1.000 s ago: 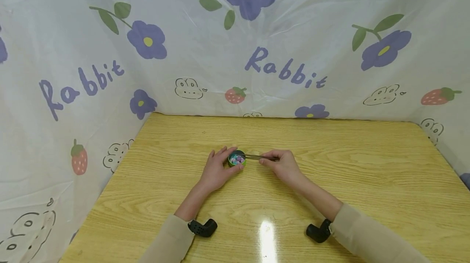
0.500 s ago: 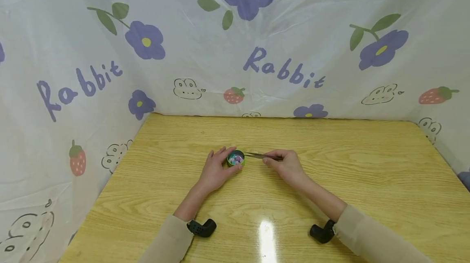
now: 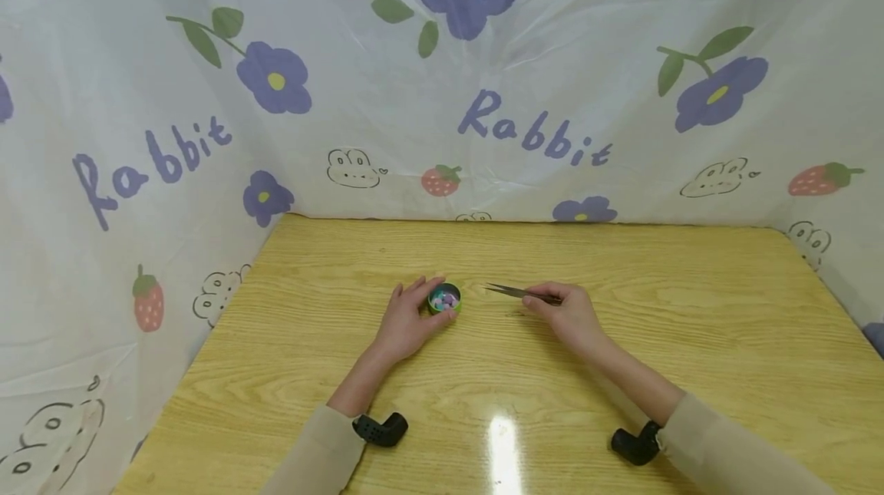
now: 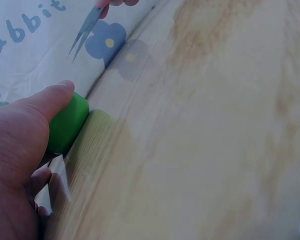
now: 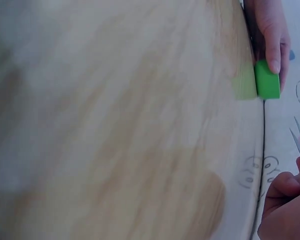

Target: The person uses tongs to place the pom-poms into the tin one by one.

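Observation:
A small round green tub [image 3: 445, 311] stands on the table left of centre, with several purple, teal and white pieces [image 3: 445, 300] inside. My left hand [image 3: 407, 324] grips the tub from its left side, thumb along the near wall and fingers round the far rim. To the right, my right hand [image 3: 568, 316] pinches a pair of metal tweezers [image 3: 509, 291] that point left toward the tub. Their tips are apart with nothing between them, and a gap separates them from the rim. The left wrist view also shows the tweezers [image 4: 85, 31] spread, beyond the green wall [image 4: 69, 122].
The wood-grain table [image 3: 663, 303] stretches to a printed cloth backdrop [image 3: 387, 111] at the back and sides. A black wrist camera [image 3: 381, 430] sits at the left cuff, and another black camera [image 3: 635, 445] at the right cuff.
My right hand has drawn the tweezers out of the tub and away to the right, and their tips now stand wider apart. The left hand and tub have stayed in place.

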A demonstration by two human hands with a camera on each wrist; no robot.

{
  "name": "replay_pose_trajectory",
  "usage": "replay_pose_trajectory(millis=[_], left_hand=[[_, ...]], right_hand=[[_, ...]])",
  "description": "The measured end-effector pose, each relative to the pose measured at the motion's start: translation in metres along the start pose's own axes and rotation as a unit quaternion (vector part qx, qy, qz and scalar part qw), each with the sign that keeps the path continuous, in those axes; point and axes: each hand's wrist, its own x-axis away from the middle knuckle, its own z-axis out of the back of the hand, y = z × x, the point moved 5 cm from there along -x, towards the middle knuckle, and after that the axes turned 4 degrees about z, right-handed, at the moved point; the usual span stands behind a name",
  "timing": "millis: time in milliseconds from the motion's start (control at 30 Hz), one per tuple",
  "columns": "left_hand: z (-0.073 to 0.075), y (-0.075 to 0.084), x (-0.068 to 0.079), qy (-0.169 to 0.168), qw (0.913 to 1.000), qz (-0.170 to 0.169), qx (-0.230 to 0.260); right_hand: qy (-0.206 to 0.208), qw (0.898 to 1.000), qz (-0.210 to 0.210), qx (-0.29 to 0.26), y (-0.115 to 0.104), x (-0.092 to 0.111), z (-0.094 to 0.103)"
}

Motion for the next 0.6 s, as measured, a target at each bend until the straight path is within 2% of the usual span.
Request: replay_pose_trajectory(millis=[133,300,600], left_hand=[[-0.001,-0.001,0.0,-0.003,1.0,0.007,-0.003],[-0.001,-0.001,-0.001,0.0,1.0,0.004,0.001],[-0.002,-0.001,-0.001,-0.001,1.0,0.004,0.001]], right_hand=[[0.007,1.0,-0.004,0.013,0.004,0.005,0.014],[0.013,1.0,-0.027,-0.007,0.01,0.01,0.029],[0.035,0.999,-0.039,0.006,0.017,0.021,0.049]])
